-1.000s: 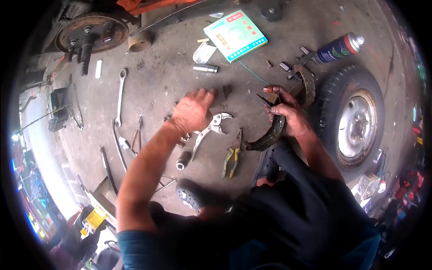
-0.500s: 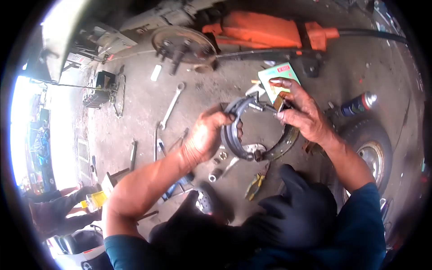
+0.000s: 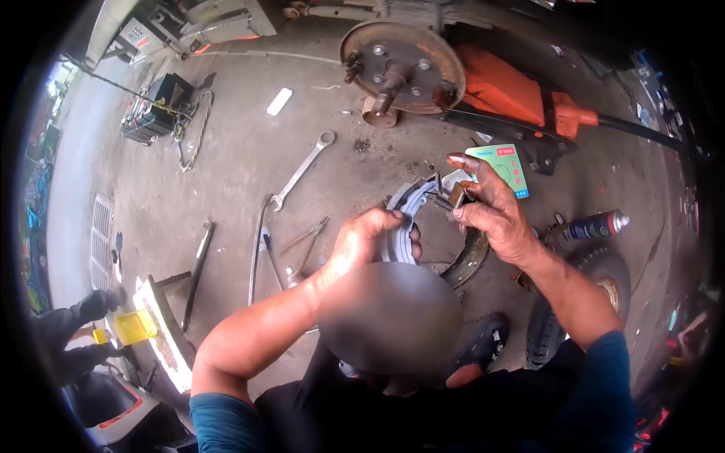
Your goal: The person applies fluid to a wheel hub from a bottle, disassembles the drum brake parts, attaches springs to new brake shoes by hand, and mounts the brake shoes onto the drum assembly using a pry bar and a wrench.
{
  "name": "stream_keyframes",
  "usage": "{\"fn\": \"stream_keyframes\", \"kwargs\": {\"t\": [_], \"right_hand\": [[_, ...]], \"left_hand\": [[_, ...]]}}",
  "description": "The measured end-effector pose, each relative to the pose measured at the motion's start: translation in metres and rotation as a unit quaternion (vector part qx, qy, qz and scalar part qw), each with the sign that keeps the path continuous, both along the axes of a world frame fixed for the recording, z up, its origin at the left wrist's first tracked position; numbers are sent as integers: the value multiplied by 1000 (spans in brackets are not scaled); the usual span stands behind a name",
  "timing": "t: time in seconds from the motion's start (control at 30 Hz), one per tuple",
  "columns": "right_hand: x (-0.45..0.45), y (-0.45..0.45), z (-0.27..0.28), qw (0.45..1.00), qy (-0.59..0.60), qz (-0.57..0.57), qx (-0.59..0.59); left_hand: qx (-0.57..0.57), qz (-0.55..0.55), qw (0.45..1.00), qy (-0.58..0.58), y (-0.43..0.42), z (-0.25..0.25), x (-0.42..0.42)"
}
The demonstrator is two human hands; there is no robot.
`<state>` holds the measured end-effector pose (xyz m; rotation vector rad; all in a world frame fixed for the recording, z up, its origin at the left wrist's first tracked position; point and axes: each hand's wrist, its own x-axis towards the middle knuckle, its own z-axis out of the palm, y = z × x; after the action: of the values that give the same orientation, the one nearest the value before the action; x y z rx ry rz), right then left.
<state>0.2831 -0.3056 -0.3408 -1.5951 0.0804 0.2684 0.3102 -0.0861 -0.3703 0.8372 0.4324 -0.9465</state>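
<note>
My left hand [image 3: 356,240] is closed around a grey curved brake shoe [image 3: 406,215], thumb on its inner side. My right hand [image 3: 500,219] pinches the top end of a second, darker brake shoe [image 3: 472,260] between thumb and fingers, with the index finger raised. A small coil spring [image 3: 442,203] spans the gap between the upper ends of the two shoes. A blurred oval patch hides the lower ends of the shoes and the floor around them. Beyond my right hand lies a green box [image 3: 507,167] with printing on it.
A rusty wheel hub [image 3: 408,64] stands ahead, beside an orange floor jack [image 3: 502,84]. A combination wrench [image 3: 303,170], pliers [image 3: 306,240] and a bar [image 3: 198,275] lie left. Right are a spray can [image 3: 596,225] and a tyre [image 3: 538,332]. Another person's legs [image 3: 79,321] show lower left.
My view has shifted, so the hub and jack sit lower and further right in it. Both hands keep their hold on the brake shoes. The blurred patch now covers the shoes' lower ends.
</note>
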Motion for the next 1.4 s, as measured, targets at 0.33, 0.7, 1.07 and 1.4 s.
{"fn": "stream_keyframes", "kwargs": {"t": [0.33,0.7,1.07,1.4], "right_hand": [[2,38,-40,988,55,-84,119],[-4,40,-78,940,133,-112,293],[-10,40,-104,902,138,-101,397],[-8,48,-97,912,117,-75,387]], "left_hand": [[-57,20,997,45,20,-20,5],[-74,38,994,64,20,-24,1],[-34,25,996,83,19,1,-1],[-48,3,995,84,20,-7,-5]]}}
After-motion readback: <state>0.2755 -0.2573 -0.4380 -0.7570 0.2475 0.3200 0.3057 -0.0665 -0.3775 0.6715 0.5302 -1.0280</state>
